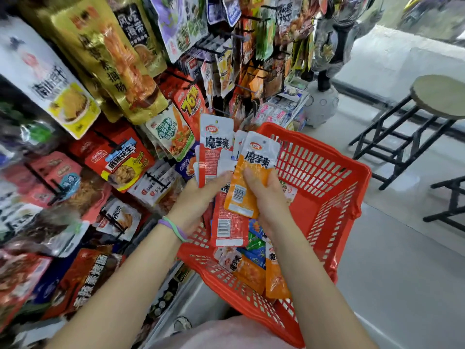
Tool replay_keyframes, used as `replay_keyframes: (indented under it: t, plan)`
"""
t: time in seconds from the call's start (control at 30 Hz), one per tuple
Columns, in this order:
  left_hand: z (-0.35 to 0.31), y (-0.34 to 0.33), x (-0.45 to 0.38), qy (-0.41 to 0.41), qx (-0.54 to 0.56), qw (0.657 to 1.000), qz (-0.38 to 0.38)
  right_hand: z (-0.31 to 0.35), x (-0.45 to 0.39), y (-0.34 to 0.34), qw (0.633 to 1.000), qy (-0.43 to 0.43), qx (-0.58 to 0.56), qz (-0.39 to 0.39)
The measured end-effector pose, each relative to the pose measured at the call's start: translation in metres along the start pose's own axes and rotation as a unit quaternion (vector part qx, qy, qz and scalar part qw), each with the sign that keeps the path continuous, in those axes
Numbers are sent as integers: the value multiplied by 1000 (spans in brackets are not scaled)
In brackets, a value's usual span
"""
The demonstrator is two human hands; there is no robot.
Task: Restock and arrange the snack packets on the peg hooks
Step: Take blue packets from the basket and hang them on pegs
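Left grip clutching red packets, right grip pinching orange packet, above red basket

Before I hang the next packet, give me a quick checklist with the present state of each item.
1. Left hand grips the fanned red-and-white snack packets: ok.
2. Right hand pinches a single orange-and-white snack packet: ok.
3. Hang hole in the orange packet's top visible and unblocked: ok.
4. Target black peg hook chosen and free: cannot tell.
5. Red plastic shopping basket holds more stock: ok.
6. What holds the basket up: cannot tell.
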State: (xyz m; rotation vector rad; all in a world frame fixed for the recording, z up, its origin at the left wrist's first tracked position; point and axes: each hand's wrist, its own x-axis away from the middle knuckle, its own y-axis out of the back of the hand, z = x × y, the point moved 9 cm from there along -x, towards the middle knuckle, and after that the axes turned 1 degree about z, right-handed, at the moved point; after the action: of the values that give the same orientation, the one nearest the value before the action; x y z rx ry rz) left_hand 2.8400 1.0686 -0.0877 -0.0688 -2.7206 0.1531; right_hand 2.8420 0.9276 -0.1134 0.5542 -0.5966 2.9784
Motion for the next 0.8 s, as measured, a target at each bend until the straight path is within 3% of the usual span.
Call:
replay_keyframes:
  t: [0.2,0.37,0.43,0.67,0.8]
  plan:
    - [-72,25,53,-82,86,993,9,68,33,-101,977,132,131,100]
    - [-156,71,121,-188,131,973,7,135,88,-196,925,277,224,129]
    - [-180,95,153,-223,137,965,3,150,108,-231,919,291,224,145]
    - [-239,189,279,-346,125,922,-120,182,198,-332,866,383,234,220]
    - [-268,233,359,-426,126,873,-202,205,250,-352,853,455,195,166]
